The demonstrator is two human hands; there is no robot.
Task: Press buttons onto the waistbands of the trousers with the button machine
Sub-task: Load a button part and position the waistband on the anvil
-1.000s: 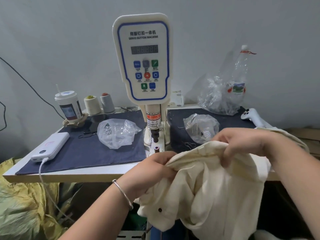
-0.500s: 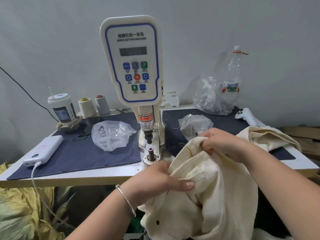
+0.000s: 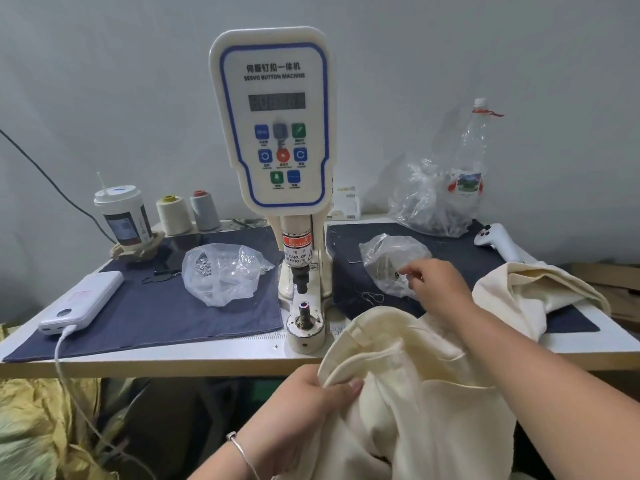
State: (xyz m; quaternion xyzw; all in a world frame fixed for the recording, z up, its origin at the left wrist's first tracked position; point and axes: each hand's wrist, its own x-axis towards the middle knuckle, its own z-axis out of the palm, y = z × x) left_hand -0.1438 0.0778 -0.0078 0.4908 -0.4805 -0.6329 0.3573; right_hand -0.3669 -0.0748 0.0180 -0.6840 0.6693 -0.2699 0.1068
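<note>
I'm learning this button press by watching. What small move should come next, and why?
Probably the right hand picks a button from the small plastic bag: its fingertips are already at the bag, the lower die looks bare, and the left hand holds the trousers ready.

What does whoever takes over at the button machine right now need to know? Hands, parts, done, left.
Left hand: grips the folded waistband edge of the cream fabric trousers, below the table's front edge.
Right hand: off the cloth, fingers reaching at the small clear plastic bag on the dark blue mat right of the machine; whether it holds anything is unclear.
White servo button machine: lower die bare, no cloth under the punch.
Second clear bag of metal parts lies left of the machine.
Done: trousers gathered.
Left: probably fetch a button, place the waistband on the die, press.
</note>
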